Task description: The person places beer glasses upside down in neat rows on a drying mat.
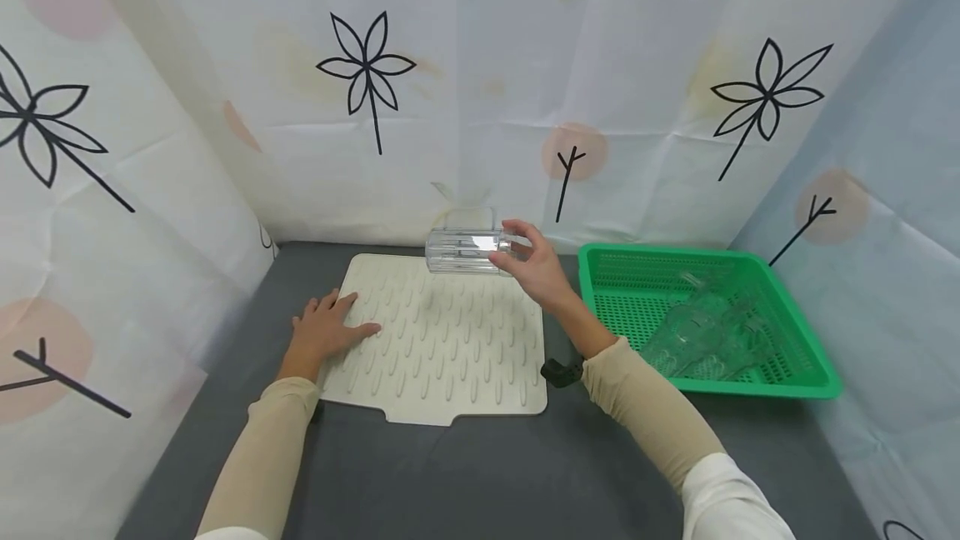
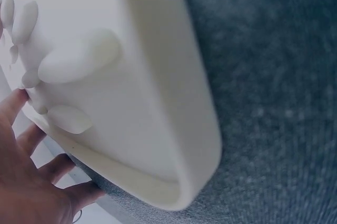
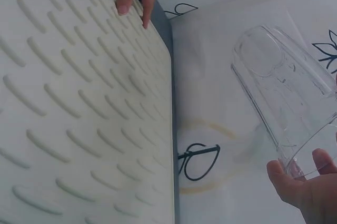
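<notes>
My right hand (image 1: 536, 269) grips a clear mug (image 1: 461, 251) by one end, thumb and fingers around its rim. The mug lies sideways in the air over the far part of a cream drying mat (image 1: 450, 390) with raised oval ridges; its handle points up. In the right wrist view, the clear mug (image 3: 279, 87) is tilted, and only the fingertips and part of the right hand (image 3: 310, 192) show. My left hand (image 1: 322, 332) rests with spread fingers on the mat's left edge. In the left wrist view, the left hand (image 2: 26, 182) touches the mat's rim (image 2: 174, 108).
A green plastic basket (image 1: 795, 332) stands right of the mat, with several clear mugs (image 1: 697, 332) lying inside. The dark grey tabletop (image 1: 480, 482) extends around the mat. Patterned white cloth (image 1: 480, 107) encloses the back and sides. A black wrist device (image 1: 561, 372) hangs under the right wrist.
</notes>
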The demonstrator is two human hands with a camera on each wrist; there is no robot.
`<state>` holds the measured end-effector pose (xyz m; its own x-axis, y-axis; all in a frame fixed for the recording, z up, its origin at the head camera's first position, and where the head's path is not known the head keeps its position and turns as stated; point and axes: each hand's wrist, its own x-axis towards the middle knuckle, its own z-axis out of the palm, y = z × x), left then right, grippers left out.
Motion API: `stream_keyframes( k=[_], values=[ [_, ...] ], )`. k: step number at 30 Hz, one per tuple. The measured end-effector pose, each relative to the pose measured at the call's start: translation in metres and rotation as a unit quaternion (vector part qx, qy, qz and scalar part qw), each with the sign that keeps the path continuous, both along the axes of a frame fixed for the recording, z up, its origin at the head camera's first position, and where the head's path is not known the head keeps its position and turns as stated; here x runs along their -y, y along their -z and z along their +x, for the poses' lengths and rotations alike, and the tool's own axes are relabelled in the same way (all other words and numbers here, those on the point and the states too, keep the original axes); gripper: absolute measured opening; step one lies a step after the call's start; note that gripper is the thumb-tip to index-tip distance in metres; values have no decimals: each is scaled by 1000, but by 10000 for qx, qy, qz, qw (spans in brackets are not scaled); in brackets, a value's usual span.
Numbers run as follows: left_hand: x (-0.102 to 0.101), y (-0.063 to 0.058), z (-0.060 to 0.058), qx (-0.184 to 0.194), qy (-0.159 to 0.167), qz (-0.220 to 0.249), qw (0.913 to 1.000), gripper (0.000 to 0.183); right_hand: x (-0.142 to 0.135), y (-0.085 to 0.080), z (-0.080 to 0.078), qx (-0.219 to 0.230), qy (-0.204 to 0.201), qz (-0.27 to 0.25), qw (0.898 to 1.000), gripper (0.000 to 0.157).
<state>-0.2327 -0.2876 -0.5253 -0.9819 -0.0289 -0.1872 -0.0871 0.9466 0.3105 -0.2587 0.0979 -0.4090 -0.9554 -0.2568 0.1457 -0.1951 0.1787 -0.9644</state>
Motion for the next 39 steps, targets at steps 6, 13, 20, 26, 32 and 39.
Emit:
stream_keyframes(
  k=[6, 13, 20, 26, 32, 39],
  values=[
    [0, -4, 2, 48, 50, -37, 10000, 101, 17, 5, -1, 106, -63, -218, 9997, 61],
    [-1, -5, 1, 13, 50, 6, 10000, 101, 31, 13, -6, 175, -23, -330, 9993, 60],
    [0, -4, -1, 49, 36, -49, 10000, 101, 44, 26, -13, 140, 12, -279, 9995, 59],
    [0, -5, 1, 35, 38, -72, 10000, 100, 61, 39, -19, 186, -34, -560, 9983, 59],
    [0, -3, 3, 11, 40, -39, 10000, 100, 79, 53, -20, 320, 86, -658, 9973, 62],
    [2, 2, 2, -44, 60, 0, 10000, 100, 98, 68, -20, 378, 158, -605, 9973, 62]
  ],
)
